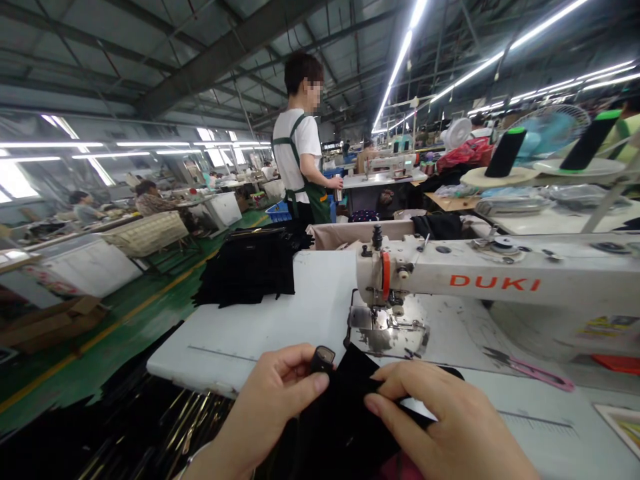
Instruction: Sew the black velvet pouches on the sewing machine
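In front of the sewing machine (450,270), my hands work on a black fabric piece (345,400). My right hand (440,407) pinches its right side between thumb and fingertips. My left hand (283,390) is closed at the fabric's left edge, thumb against the fingers. A small dark band (323,359) with a lighter middle shows at its index fingertip; whether it is worn or held I cannot tell. The machine's needle area and metal plate (385,330) lie just beyond the cloth. The fabric's lower part runs down out of view.
A black fabric stack (250,263) lies on the table's far left. Pink-handled snips (535,370) rest at right. Below left hang dark pieces with gold-coloured zippers (195,427). Thread cones (506,153) stand behind the machine. A person in a green apron (303,153) stands beyond the table.
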### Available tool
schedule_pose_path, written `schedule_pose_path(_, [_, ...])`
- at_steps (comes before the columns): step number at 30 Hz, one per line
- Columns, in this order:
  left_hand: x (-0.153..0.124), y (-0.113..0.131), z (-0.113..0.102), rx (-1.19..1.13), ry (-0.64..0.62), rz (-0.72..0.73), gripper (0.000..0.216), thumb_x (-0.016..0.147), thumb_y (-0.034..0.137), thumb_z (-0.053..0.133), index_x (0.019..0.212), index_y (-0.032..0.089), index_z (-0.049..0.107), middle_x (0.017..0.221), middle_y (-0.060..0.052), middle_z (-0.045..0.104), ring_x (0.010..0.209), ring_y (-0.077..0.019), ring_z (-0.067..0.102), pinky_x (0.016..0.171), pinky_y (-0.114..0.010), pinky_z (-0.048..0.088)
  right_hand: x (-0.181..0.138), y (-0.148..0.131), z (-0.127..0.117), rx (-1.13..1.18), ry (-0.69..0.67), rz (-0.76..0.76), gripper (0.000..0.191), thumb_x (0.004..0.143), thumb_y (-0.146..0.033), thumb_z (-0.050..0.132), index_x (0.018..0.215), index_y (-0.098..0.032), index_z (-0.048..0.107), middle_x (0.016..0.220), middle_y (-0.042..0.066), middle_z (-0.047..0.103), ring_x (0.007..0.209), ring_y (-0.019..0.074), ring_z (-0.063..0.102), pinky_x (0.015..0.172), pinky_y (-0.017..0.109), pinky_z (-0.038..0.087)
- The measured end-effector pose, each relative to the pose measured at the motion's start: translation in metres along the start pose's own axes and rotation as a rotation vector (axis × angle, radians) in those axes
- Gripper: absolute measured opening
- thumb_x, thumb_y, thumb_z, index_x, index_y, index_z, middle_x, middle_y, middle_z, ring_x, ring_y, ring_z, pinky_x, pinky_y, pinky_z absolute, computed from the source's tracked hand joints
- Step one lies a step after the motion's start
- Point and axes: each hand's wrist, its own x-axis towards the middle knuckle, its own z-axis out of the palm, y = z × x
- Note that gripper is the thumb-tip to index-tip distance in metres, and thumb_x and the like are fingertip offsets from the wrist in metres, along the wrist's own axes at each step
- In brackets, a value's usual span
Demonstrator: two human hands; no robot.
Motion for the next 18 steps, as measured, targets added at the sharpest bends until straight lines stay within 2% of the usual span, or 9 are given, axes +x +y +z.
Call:
schedule_pose_path(5, [-0.001, -0.001, -0.001, 0.03, -0.01, -0.007, 0.015, 0.085, 0.03, 0.073, 0.092, 0.016, 0.07, 0.086, -0.001, 0.067, 0.081, -0.0135, 0.057, 0.074, -0.021, 0.044, 0.0, -0.001, 0.002, 0.009, 0.018, 0.011, 0.012, 0.087, -0.027, 0.064, 0.076, -0.027, 0.06, 0.08, -0.005, 0.068, 0.071, 0.0168, 0.065, 0.063, 0.028, 0.051])
schedule_pose_path(12, [0.001, -0.001, -0.003, 0.115, -0.034, -0.016, 0.016, 0.088, 0.033, 0.068, 0.091, 0.017, 0.067, 0.085, 0.0, 0.064, 0.081, -0.0137, 0.056, 0.073, -0.021, 0.043, 0.002, -0.001, 0.004, 0.069, 0.004, 0.035, 0.014, 0.085, -0.017, 0.064, 0.078, -0.025, 0.054, 0.074, -0.005, 0.064, 0.065, 0.0141, 0.061, 0.057, 0.024, 0.046])
schedule_pose_path(14, [0.003, 0.008, -0.005, 0.183, -0.085, -0.023, 0.018, 0.09, 0.035, 0.065, 0.092, 0.017, 0.066, 0.085, 0.0, 0.064, 0.081, -0.0145, 0.056, 0.073, -0.021, 0.043, 0.002, -0.001, 0.004, 0.142, -0.069, -0.021, 0.015, 0.087, -0.011, 0.059, 0.089, -0.026, 0.058, 0.079, -0.005, 0.064, 0.069, 0.0129, 0.062, 0.06, 0.022, 0.047])
schedule_pose_path(16, [0.006, 0.021, -0.008, 0.29, -0.175, -0.047, 0.021, 0.091, 0.038, 0.061, 0.094, 0.017, 0.065, 0.086, -0.001, 0.064, 0.081, -0.0156, 0.056, 0.072, -0.022, 0.043, 0.0, -0.001, 0.007, 0.269, -0.175, -0.145, 0.029, 0.09, -0.008, 0.054, 0.107, -0.03, 0.062, 0.087, -0.005, 0.066, 0.076, 0.0116, 0.064, 0.065, 0.02, 0.049])
schedule_pose_path(18, [0.01, 0.035, -0.013, 0.437, -0.262, -0.052, 0.023, 0.093, 0.039, 0.058, 0.095, 0.017, 0.066, 0.088, -0.001, 0.065, 0.083, -0.0169, 0.056, 0.073, -0.023, 0.043, -0.004, 0.0, 0.013, 0.426, -0.263, -0.275, 0.036, 0.096, -0.013, 0.05, 0.124, -0.034, 0.059, 0.093, -0.004, 0.067, 0.079, 0.0099, 0.065, 0.07, 0.017, 0.05])
